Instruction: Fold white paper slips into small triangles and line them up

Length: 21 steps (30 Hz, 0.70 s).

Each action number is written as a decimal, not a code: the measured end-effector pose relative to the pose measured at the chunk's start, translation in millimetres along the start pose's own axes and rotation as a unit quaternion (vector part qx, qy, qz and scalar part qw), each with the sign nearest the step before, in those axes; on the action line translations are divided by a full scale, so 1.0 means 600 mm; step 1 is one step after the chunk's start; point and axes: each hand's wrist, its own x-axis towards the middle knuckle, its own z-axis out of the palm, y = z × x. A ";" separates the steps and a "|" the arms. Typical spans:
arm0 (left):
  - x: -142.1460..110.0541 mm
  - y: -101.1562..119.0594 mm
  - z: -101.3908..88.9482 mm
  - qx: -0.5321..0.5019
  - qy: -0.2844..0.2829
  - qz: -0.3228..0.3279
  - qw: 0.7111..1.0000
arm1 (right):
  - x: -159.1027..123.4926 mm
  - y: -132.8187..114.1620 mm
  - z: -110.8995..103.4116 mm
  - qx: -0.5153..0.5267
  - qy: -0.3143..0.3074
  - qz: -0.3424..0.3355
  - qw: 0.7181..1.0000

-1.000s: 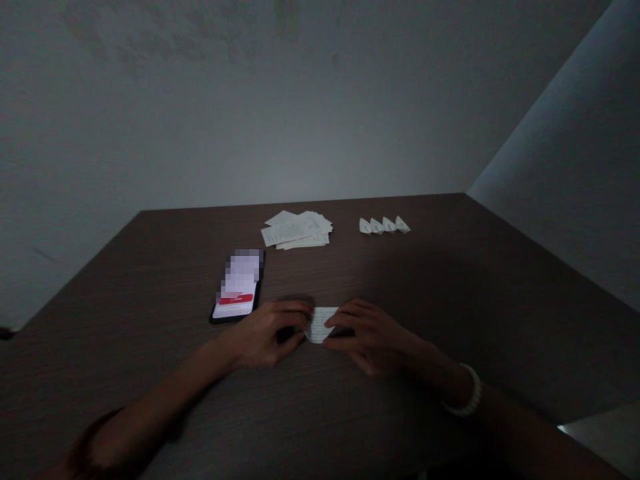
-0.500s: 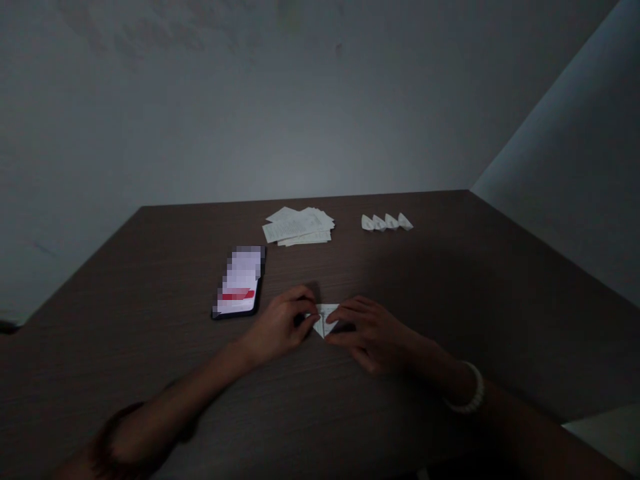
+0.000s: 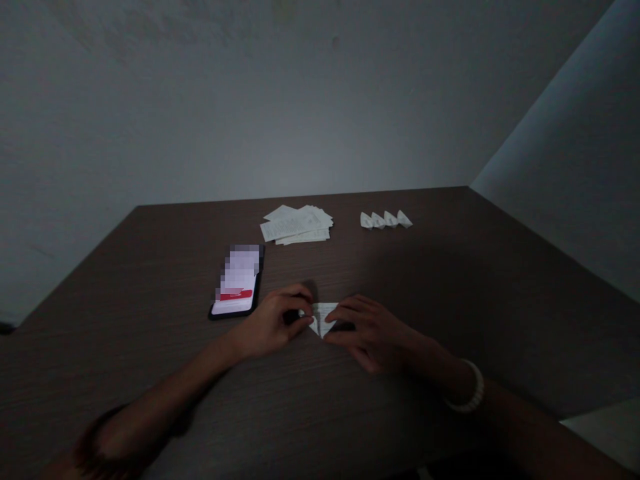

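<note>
A small folded piece of printed paper [image 3: 324, 315] lies on the table between my hands, its lower end coming to a point. My left hand [image 3: 277, 320] pinches the paper's left flap between thumb and forefinger, lifting it slightly so that it curls. On the other side, my right hand [image 3: 367, 330] rests its fingertips on the paper's right part, fingers bent and a little apart, holding it against the tabletop. A white beaded bracelet [image 3: 473, 387] circles my right wrist.
The dark wooden table [image 3: 165, 267] meets a grey wall [image 3: 300, 100] at the back. A phone [image 3: 237, 283] with a lit screen lies left of my hands. Farther back are a loose pile of printed paper slips [image 3: 297, 225] and a row of several folded paper pieces [image 3: 385, 220].
My left hand has shifted slightly left, drawing the paper's left flap up and away from the middle crease. My right hand stays nearly in place. The view has tilted a little.
</note>
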 end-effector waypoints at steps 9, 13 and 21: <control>-0.005 -0.003 -0.008 -0.017 -0.027 0.002 0.999 | 0.000 0.001 -0.001 -0.021 -0.026 -0.008 0.999; -0.005 -0.005 -0.008 -0.016 -0.026 0.004 1.000 | -0.002 0.003 0.001 -0.024 -0.021 -0.015 0.999; -0.003 -0.005 -0.006 -0.015 -0.023 0.002 1.000 | 0.003 0.000 -0.004 -0.036 -0.043 -0.015 0.998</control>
